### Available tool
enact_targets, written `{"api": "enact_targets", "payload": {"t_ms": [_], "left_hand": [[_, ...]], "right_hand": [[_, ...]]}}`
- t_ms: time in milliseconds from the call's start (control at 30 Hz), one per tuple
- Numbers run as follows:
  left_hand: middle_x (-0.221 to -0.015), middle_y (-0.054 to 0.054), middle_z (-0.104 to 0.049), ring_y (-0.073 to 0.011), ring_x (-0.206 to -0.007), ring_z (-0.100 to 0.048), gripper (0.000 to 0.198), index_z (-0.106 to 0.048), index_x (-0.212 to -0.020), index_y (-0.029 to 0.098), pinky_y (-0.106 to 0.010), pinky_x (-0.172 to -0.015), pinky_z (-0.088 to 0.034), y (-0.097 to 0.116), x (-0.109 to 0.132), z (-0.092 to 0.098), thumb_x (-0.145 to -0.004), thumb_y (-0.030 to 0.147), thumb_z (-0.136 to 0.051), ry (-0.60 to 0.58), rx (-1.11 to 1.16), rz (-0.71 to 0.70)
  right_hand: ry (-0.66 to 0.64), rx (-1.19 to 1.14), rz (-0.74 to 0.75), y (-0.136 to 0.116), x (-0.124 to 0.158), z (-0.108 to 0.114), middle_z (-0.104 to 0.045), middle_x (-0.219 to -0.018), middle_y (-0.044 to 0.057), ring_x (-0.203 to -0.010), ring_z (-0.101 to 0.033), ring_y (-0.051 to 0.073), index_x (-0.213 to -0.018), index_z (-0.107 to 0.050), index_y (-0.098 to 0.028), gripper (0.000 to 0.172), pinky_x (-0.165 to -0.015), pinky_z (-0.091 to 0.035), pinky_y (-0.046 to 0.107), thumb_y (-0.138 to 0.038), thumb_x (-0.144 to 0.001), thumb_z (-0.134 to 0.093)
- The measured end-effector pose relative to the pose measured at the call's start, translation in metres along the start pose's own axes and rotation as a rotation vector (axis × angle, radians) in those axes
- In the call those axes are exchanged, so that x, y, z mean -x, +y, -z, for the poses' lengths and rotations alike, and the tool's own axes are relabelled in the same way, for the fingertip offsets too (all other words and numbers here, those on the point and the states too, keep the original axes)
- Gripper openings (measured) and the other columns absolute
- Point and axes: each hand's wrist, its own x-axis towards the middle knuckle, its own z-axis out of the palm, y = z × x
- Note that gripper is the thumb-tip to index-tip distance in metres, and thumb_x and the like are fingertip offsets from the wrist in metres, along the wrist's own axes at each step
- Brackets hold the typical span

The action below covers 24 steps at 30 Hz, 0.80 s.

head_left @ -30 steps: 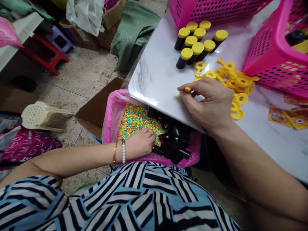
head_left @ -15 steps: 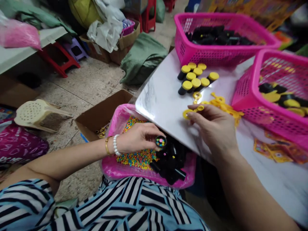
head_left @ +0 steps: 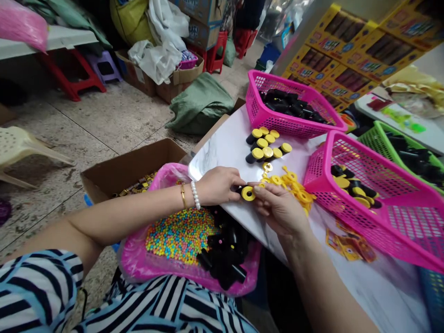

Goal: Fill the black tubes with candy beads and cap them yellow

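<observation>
My left hand (head_left: 220, 186) is closed around a small black tube (head_left: 239, 190) above the corner of the white table. My right hand (head_left: 277, 203) pinches a yellow plastic ring piece (head_left: 247, 193), which sits against the tube's open end. Beyond my hands several black tubes with yellow caps (head_left: 267, 151) stand grouped on the table. A heap of loose yellow pieces (head_left: 293, 185) lies just past my right hand. Below my left forearm, a pink plastic-lined tub (head_left: 159, 273) contains small coloured beads (head_left: 180, 236) and several black tubes (head_left: 227, 249).
Two pink baskets (head_left: 294, 122) of black tubes, some yellow-capped, stand on the white table (head_left: 215, 148). A cardboard box (head_left: 132, 162) is left of the tub. Printed cards (head_left: 350, 243) lie at right; stacked yellow boxes (head_left: 342, 60) and a green basket (head_left: 373, 138) are behind.
My left hand has raised the tube from over the tub to the table's corner. My right hand has brought the yellow ring piece against its open end. The view has shifted right.
</observation>
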Motion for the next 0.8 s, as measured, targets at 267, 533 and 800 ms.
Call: {"api": "enact_targets", "payload": {"t_ms": [267, 533, 800], "left_hand": [[-0.086, -0.003, -0.066, -0.0151, -0.078, -0.061, 0.022, -0.075, -0.098, 0.019, -0.025, -0.069, -0.043, 0.004, -0.001, 0.002, -0.079, 0.03, -0.076, -0.03, -0.022, 0.008], [-0.069, 0.0, -0.067, -0.0123, -0.063, -0.057, 0.013, -0.075, -0.092, 0.018, -0.023, -0.06, -0.036, 0.015, -0.001, 0.009, -0.081, 0.022, -0.069, -0.107, -0.01, 0.094], [-0.059, 0.003, -0.064, -0.0091, -0.055, -0.055, 0.011, -0.076, -0.088, 0.018, -0.021, -0.055, -0.033, 0.015, -0.001, 0.009, -0.079, 0.018, -0.069, -0.074, 0.051, 0.095]], "right_hand": [[0.102, -0.025, 0.088, 0.01, -0.005, -0.004, -0.059, -0.061, 0.001, -0.044, -0.045, 0.004, -0.077, -0.075, -0.012, 0.033, -0.035, -0.038, 0.015, -0.03, -0.053, -0.089], [0.159, -0.001, 0.188, 0.02, 0.001, -0.006, -0.065, -0.07, 0.002, -0.048, -0.05, 0.005, -0.078, -0.074, -0.014, 0.028, -0.041, -0.045, 0.017, -0.032, -0.06, -0.087], [0.154, 0.119, 0.241, 0.024, 0.003, -0.006, -0.064, -0.067, 0.0, -0.045, -0.05, 0.006, -0.081, -0.069, -0.015, 0.025, -0.042, -0.042, 0.018, -0.035, -0.071, -0.081]]}}
